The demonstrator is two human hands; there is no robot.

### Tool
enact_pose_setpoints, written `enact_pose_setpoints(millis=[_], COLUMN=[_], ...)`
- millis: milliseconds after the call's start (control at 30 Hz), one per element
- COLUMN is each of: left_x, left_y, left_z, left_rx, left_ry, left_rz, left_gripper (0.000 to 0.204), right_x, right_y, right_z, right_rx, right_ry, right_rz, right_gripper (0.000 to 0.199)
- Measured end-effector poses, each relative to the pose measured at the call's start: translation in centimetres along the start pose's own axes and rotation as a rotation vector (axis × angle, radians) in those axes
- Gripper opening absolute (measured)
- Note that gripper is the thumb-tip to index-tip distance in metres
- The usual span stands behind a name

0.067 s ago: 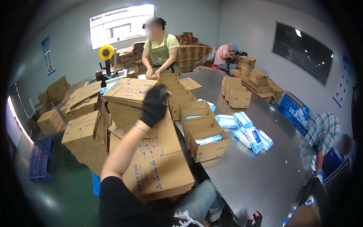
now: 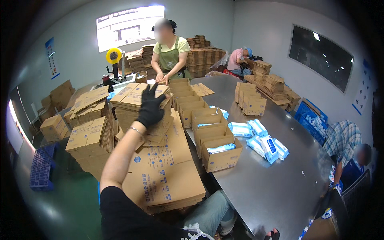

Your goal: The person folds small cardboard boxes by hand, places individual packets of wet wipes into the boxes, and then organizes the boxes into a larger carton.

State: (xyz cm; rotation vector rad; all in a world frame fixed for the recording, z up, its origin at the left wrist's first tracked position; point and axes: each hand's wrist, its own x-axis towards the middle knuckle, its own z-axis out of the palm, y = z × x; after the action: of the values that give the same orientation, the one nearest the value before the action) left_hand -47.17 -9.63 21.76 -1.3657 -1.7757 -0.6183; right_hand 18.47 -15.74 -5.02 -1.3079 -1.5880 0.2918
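My left hand (image 2: 151, 107), in a black glove, is stretched forward with its fingers spread flat on the top sheet of a tall stack of flattened cardboard cartons (image 2: 129, 105). Nothing is gripped in it. A lower, wider pile of flat cartons (image 2: 168, 180) lies under my forearm, close to my body. Only the black-gloved tip of my right hand (image 2: 273, 234) shows at the bottom edge, by the near corner of the steel table (image 2: 276, 188); its fingers are cut off by the frame.
A row of open cartons (image 2: 221, 154) runs along the table's left side, with blue-and-white wipe packs (image 2: 266, 144) beside it. A person in a green apron (image 2: 171, 54) works at the far end near a yellow tape roll (image 2: 114, 55). A person in a plaid shirt (image 2: 344, 140) bends at the right.
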Motion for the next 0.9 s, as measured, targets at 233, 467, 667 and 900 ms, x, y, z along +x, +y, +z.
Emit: enact_pose_setpoints(millis=[233, 467, 667, 900], left_x=[-4.3, -0.2, 0.3, -3.7], left_y=[-6.1, -3.2, 15.4, 40.9], left_z=[-0.9, -5.9, -13.1, -4.1], left_rx=[0.061, -0.215, -0.454, -1.490], left_ry=[-0.220, 0.205, 0.613, -0.213], left_rz=[0.146, 0.336, -0.116, 0.135], left_gripper=[0.030, 0.022, 0.014, 0.008], right_x=[0.2, 1.0, 4.9, 8.5], right_y=[1.6, -1.1, -10.7, -18.5], right_z=[1.0, 0.8, -0.8, 0.9], right_rx=[0.087, 0.191, 0.110, 0.000], right_ry=[-0.114, -0.074, 0.038, 0.037], right_rz=[0.027, 0.154, -0.029, -0.179], right_gripper=[0.047, 0.020, 0.040, 0.083])
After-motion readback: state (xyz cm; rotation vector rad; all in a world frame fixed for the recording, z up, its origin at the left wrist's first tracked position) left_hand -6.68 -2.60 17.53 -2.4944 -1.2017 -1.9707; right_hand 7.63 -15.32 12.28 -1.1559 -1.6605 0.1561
